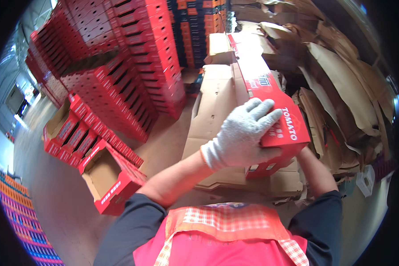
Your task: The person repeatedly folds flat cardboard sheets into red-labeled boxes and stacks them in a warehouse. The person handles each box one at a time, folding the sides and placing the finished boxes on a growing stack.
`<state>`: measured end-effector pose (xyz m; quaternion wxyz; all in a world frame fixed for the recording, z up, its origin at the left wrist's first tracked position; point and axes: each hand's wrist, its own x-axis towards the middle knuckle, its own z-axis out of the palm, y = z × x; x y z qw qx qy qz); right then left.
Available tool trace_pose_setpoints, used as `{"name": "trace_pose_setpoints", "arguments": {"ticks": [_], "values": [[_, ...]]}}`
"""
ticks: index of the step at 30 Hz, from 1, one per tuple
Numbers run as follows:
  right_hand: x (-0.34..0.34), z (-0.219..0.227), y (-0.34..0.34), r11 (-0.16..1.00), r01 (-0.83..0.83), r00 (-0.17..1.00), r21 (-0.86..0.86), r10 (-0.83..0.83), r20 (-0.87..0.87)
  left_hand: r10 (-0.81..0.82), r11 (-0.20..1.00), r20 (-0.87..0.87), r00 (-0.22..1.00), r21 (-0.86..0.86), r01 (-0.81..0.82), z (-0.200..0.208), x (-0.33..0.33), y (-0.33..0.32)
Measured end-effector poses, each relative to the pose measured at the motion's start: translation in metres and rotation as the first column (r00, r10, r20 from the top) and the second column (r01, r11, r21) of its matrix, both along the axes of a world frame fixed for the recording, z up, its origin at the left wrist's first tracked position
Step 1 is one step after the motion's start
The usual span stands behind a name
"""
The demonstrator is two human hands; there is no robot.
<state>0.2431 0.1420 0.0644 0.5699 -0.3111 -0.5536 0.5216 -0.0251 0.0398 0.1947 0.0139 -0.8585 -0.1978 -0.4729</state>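
Observation:
In front of me a red cardboard box [279, 115] with white print is tilted, its long side running away from me. My left hand [246, 133], in a pale knitted glove with a wrist cuff, grips the box's near left part. Its fingers lie over the red face and the thumb is lower down, near the bottom edge. My right forearm [317, 173] reaches up to the box's near right end, but the right hand itself is hidden behind the box. Beneath the box lie flat brown cardboard sheets [210, 111].
Tall stacks of red boxes [137, 53] rise at the far left. Closer, open red trays [106, 177] stand on the floor to my left. Crumpled brown cardboard [341, 88] is piled along the right. Black and orange crates [193, 35] are stacked at the back.

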Motion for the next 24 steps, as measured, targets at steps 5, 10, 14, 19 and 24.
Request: {"name": "trace_pose_setpoints", "arguments": {"ticks": [5,10,14,19,24], "values": [[-0.009,0.149,-0.046,0.794,0.352,0.896,0.495,-0.44,0.068,-0.116,0.993,0.288,0.95,0.067,0.101,-0.01,0.051,0.019],[-0.055,0.203,-0.091,0.907,-0.086,0.364,0.413,-0.358,0.86,-0.119,0.993,0.546,0.829,0.077,0.091,-0.029,0.069,0.021],[-0.068,0.216,-0.075,0.999,-0.024,0.522,-0.029,0.038,0.852,0.152,0.974,0.493,0.857,-0.219,-0.047,-0.045,0.075,0.009],[-0.096,0.199,-0.051,0.871,-0.319,0.238,0.374,-0.308,0.921,-0.03,0.72,0.636,0.771,-0.521,0.458,-0.056,0.077,0.002],[-0.151,0.176,-0.035,0.631,-0.498,0.448,0.595,-0.4,0.8,-0.084,0.652,0.519,0.851,-0.616,0.441,-0.064,0.05,-0.005]]}}
